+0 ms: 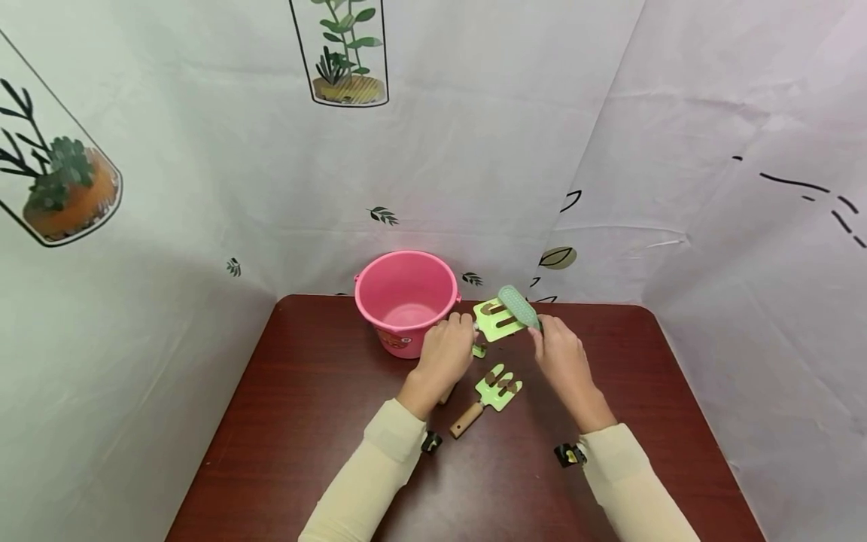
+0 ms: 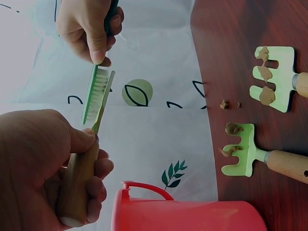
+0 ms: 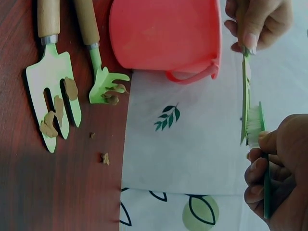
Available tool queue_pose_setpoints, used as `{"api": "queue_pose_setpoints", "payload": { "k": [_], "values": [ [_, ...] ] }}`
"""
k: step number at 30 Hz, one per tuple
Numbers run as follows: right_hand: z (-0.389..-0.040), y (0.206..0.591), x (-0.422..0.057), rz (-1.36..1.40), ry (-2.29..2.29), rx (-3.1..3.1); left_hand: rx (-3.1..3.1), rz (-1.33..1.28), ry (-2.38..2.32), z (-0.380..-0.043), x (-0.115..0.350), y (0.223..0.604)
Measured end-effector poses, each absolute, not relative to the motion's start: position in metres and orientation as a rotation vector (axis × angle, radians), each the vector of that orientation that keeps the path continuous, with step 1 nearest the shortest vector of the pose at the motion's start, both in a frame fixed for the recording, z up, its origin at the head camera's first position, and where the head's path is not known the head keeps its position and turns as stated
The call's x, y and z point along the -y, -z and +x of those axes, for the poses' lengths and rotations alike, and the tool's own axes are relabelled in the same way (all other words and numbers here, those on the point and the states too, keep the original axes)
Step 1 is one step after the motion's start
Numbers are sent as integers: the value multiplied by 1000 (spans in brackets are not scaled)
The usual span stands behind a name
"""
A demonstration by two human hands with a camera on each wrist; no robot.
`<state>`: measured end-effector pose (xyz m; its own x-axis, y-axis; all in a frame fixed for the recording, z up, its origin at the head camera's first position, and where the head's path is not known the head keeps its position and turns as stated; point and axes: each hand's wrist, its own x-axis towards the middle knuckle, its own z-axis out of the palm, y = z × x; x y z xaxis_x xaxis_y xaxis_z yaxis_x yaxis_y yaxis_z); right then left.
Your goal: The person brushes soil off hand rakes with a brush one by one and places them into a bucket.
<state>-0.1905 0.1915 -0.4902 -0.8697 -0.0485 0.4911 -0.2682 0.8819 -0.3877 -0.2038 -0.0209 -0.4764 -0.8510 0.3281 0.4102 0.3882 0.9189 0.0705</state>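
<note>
My left hand (image 1: 443, 354) grips the wooden handle (image 2: 79, 183) of a small light-green garden fork (image 1: 489, 331), holding it up beside the bucket. Brown clumps show around the slots of its head. In my right hand (image 1: 565, 361) is a green brush (image 1: 518, 305), its handle held by thumb and fingers. The brush's white bristles (image 3: 253, 131) press against the fork's head, as both wrist views show. Below the hands, a second green fork (image 1: 499, 400) with brown lumps (image 2: 267, 95) on its tines lies on the table. Beside it lies a small green hand rake (image 2: 246, 149), also smeared with brown.
A pink bucket (image 1: 394, 340) stands at the table's back edge, left of the hands. Small brown crumbs (image 3: 105, 158) lie on the dark red wooden table (image 1: 305, 399). A white patterned cloth (image 1: 460, 165) hangs close behind and at the sides.
</note>
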Motion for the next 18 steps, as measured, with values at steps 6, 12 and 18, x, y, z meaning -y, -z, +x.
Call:
{"api": "queue_pose_setpoints", "payload": {
  "k": [6, 12, 18],
  "values": [
    [-195, 487, -204, 211, -739, 2580, 2696, -523, 212, -205, 23, 478],
    [-194, 482, -209, 218, -829, 2585, 2696, -515, 229, -205, 21, 478],
    [-190, 483, -203, 269, -832, 2589, 2667, -515, 227, -205, 20, 477]
  ]
}}
